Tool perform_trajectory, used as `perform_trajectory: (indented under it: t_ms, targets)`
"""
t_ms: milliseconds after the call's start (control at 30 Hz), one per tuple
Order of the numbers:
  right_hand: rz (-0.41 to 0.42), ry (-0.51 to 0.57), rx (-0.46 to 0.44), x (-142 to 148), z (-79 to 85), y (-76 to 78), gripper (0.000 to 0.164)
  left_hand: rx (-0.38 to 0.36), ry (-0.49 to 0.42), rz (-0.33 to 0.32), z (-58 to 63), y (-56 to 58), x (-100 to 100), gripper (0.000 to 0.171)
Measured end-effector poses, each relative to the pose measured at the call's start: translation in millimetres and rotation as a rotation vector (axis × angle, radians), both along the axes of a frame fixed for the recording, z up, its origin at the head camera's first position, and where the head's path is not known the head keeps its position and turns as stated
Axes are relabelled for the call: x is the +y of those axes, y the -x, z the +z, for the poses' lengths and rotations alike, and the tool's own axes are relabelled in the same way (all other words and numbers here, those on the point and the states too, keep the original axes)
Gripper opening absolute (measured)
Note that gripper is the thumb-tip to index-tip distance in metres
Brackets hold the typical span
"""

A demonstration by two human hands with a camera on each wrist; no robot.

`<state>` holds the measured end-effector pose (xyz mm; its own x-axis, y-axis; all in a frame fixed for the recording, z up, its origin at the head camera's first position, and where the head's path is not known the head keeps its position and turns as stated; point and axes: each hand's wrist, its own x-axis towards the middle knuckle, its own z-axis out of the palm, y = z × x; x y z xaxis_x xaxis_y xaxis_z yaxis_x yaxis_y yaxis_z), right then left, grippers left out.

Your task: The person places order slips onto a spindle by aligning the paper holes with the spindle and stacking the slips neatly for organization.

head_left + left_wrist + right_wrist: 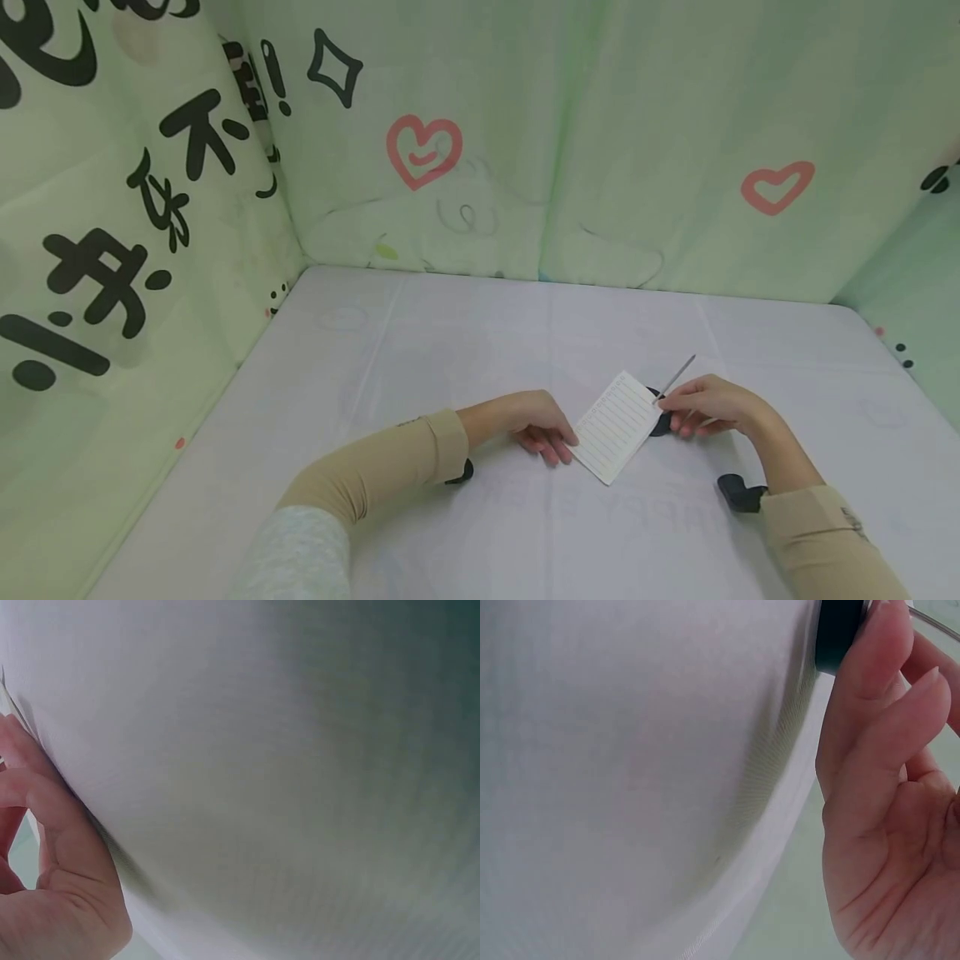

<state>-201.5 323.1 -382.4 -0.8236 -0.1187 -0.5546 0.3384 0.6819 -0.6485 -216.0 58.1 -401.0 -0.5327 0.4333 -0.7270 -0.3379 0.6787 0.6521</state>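
A white lined card or sheet (pixel 615 427) is turned at an angle between the two hands in the head view. My left hand (pixel 542 425) pinches its left corner, with the other fingers loosely curled by the table; in the left wrist view the fingers (pixel 67 832) are at the frame's left edge. My right hand (pixel 712 407) pinches a thin grey metal rod (pixel 681 373) by its lower end, at the card's right edge. Beside those fingers, partly behind the card, is a black object (pixel 661 426); its dark side (pixel 836 636) shows in the right wrist view. Its kind is unclear.
A white cloth covers the table (pixel 450 333). Pale green curtains (pixel 637 125) with drawn hearts and black marks enclose its back and sides. Black wrist-worn devices (pixel 741 493) show by both sleeve cuffs.
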Motion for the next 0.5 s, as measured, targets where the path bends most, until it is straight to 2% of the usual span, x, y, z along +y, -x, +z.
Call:
perform_trajectory:
  t_ms: [333, 500]
  targets:
    - [-0.010, 0.001, -0.001, 2, 3.7, -1.3, 0.029, 0.001, -0.019, -0.039, 0.0, 2.3, -3, 0.015]
    - [0.018, -0.034, 0.038, 12, 12.3, -1.7, 0.038, 0.049, -0.023, -0.050, 1.9, 10.4, -17, 0.016]
